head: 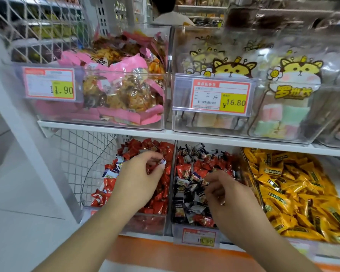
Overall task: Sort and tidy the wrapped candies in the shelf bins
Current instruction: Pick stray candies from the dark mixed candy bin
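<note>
Over the red bin [145, 222], the left hand [139, 177] pinched a stray blue-white candy [163, 161] between its fingers [155, 157], likely to move it; the right hand [224, 195] curled its fingers, picking among the mixed candies [192, 185].

Directly above the hands, on the upper shelf, a clear bin of pink snack packets [124, 83] carries a price tag [49, 84] reading 11.90. Just right of it, another clear bin holds cat-printed marshmallow bags [290, 91] — tagged 16.80 [221, 96]. Left of the hands stands a white wire mesh panel [81, 161]; behind the shelves, someone in white [171, 17] — blurred.
</note>
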Demonstrator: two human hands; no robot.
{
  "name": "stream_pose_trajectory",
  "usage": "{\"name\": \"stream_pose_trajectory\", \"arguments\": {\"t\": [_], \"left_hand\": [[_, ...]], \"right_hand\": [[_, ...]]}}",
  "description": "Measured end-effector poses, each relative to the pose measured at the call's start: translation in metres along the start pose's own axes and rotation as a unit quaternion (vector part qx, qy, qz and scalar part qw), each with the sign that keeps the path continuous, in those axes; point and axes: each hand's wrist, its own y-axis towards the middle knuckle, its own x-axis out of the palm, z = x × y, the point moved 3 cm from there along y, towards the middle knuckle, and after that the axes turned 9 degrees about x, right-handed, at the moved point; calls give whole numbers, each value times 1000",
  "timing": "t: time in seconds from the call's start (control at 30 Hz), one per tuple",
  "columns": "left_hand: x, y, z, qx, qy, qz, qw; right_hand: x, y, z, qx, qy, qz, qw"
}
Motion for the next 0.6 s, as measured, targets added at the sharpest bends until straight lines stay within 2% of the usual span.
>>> {"name": "stream_pose_trajectory", "arguments": {"t": [0.1,0.27,0.43,0.6], "left_hand": [[-15,-15,17,-1,-60,5,998],[-16,-40,63,28,-130,-59,989],[-4,-46,85,-13,-246,-99,964],[-1,-47,85,-1,-199,-65,978]], "right_hand": [[-2,-3,-9,-18,24,0,1000],[-7,-15,-28,-83,72,-17,994],[-17,-22,-23,-99,62,49,992],[-22,-16,-7,-82,2,92,992]]}}
